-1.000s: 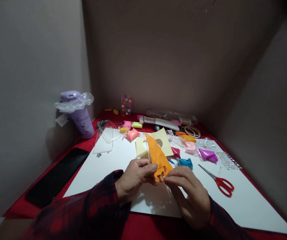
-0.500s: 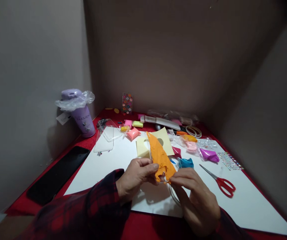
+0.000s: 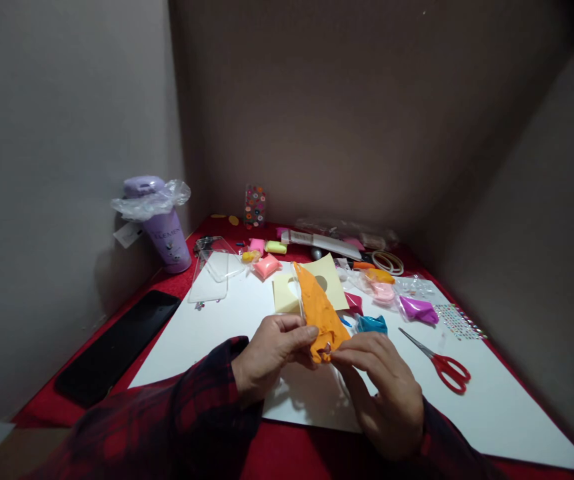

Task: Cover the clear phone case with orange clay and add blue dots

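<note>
An orange clay-covered piece (image 3: 319,310) with a clear edge is held up at a tilt over the white board (image 3: 207,340). My left hand (image 3: 274,353) grips its lower left side, thumb on top of the orange surface. The fingertips of my right hand (image 3: 384,387) pinch the orange material at its lower right corner, beside a small gap in the layer. Behind it lie pale yellow paper sheets (image 3: 334,277) with round shapes. A teal packet (image 3: 371,325) and a dark red packet (image 3: 353,304) lie just beyond my right hand.
Red-handled scissors (image 3: 451,372), a purple packet (image 3: 419,310) and a gem sheet (image 3: 459,322) lie at right. Clear phone cases (image 3: 209,283), a black phone (image 3: 117,347) and a lilac cup (image 3: 167,240) are at left. A coral packet (image 3: 267,267) sits at the back.
My right hand has moved slightly left and up along the lower edge of the orange piece, its fingertips now closer to the gap. My left hand keeps its grip.
</note>
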`<state>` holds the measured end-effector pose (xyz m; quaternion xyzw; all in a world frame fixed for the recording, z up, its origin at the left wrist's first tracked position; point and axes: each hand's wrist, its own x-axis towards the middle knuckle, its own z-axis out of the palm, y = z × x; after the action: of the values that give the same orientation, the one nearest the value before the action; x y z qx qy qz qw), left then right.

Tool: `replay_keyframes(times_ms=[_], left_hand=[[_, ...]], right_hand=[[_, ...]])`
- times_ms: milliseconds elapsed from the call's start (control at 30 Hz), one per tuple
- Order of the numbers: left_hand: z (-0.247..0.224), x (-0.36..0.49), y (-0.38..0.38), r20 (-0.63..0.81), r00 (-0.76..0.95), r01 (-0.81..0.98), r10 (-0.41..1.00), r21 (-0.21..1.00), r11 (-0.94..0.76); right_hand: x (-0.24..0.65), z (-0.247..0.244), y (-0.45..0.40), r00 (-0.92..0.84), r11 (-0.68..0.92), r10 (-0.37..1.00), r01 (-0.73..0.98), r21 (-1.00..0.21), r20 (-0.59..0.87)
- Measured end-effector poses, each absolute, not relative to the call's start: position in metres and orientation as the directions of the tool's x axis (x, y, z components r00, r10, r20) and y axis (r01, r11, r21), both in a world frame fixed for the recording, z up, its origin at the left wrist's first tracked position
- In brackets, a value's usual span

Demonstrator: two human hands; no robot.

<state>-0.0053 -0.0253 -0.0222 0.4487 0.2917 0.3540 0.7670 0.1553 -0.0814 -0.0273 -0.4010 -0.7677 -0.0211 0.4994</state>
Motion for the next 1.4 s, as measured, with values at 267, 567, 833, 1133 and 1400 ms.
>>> replay_keyframes(times_ms=[267,567,833,1133,1400], left_hand=[[-0.02,-0.006,-0.025,-0.125,0.593,-0.284,0.795,0.892,0.352],[-0.017,-0.005,-0.027,-0.116,0.583,-0.291,0.804,0.894,0.34],[-0.015,-0.005,-0.028,-0.124,0.577,-0.308,0.807,0.882,0.356],[-0.016,-0.005,-0.029,-0.109,0.574,-0.303,0.812,0.893,0.333],[-0.018,-0.006,-0.029,-0.102,0.588,-0.276,0.802,0.907,0.318]], right_hand=[[0.153,-0.026,-0.081,-0.225,0.684,0.485,0.7,-0.206,0.845],[0.157,-0.022,-0.084,-0.231,0.725,0.491,0.643,-0.247,0.84],[0.158,-0.022,-0.084,-0.258,0.695,0.417,0.708,-0.123,0.871],[0.165,-0.024,-0.088,-0.211,0.687,0.436,0.706,-0.172,0.875],[0.16,-0.027,-0.084,-0.263,0.687,0.488,0.704,-0.18,0.832]])
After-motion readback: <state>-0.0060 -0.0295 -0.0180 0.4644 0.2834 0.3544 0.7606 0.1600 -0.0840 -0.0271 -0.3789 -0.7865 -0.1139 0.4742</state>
